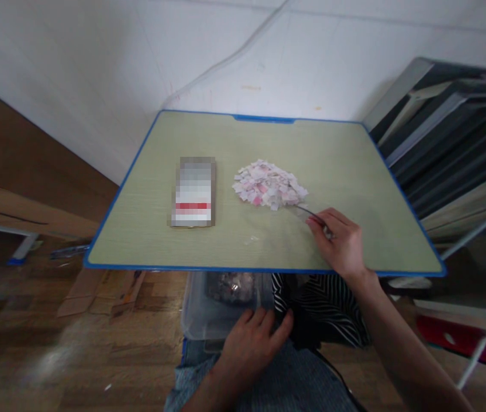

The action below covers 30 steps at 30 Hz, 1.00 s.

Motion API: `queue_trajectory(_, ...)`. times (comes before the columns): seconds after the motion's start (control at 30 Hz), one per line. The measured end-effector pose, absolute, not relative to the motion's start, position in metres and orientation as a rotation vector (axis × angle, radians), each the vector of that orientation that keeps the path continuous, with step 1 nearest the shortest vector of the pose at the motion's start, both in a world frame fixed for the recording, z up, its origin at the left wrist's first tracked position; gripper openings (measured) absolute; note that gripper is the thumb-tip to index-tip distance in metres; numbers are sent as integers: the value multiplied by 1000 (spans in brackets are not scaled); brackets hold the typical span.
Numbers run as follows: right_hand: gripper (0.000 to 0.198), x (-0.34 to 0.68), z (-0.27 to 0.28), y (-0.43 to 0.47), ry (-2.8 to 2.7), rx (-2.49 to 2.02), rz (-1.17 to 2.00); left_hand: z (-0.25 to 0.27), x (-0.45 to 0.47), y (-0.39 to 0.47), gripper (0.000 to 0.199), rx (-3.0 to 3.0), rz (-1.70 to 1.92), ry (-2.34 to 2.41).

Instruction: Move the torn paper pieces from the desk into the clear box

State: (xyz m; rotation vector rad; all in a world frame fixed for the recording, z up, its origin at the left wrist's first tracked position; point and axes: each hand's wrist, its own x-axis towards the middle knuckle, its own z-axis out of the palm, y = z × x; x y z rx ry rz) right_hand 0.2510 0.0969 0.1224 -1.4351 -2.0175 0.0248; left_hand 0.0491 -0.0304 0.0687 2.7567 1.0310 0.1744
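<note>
My right hand (339, 237) is closed around thin, dark curved tweezers (309, 211), above the front right of the table. Their tip meets the lower right edge of a heap of small paper scraps (268, 184), white, pale pink and lilac. A few pale scraps lie apart from the heap, nearer the front edge. My left hand (255, 337) rests on my lap below the table, fingers loosely stretched and holding nothing visible. To the heap's left lies a flat rectangular object (193, 191), pixelated, with a red band.
The green table top (337, 154) has a blue rim and stands against a white wall. Under it are a clear plastic bin (200, 315) and black-and-white striped cloth (328, 303). Dark panels (453, 120) lean at the right; flattened cardboard (101, 292) lies on the floor.
</note>
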Motion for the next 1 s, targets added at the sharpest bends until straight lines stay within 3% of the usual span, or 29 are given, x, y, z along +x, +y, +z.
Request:
queue_trajectory(0.23, 18, 252, 118, 106, -2030, -1558, -156, 68, 48, -30, 42, 2762, 173, 1021)
queue_trajectory(0.43, 15, 256, 118, 103, -2058, -1344, -91, 67, 50, -29, 42, 2767, 177, 1016)
queue_trajectory(0.7, 17, 256, 111, 112, -1985, -1515, -183, 67, 49, -30, 42, 2769, 209, 1019)
queue_trajectory(1.0, 12, 259, 116, 108, -1858, -1373, -83, 70, 51, -29, 42, 2755, 194, 1035)
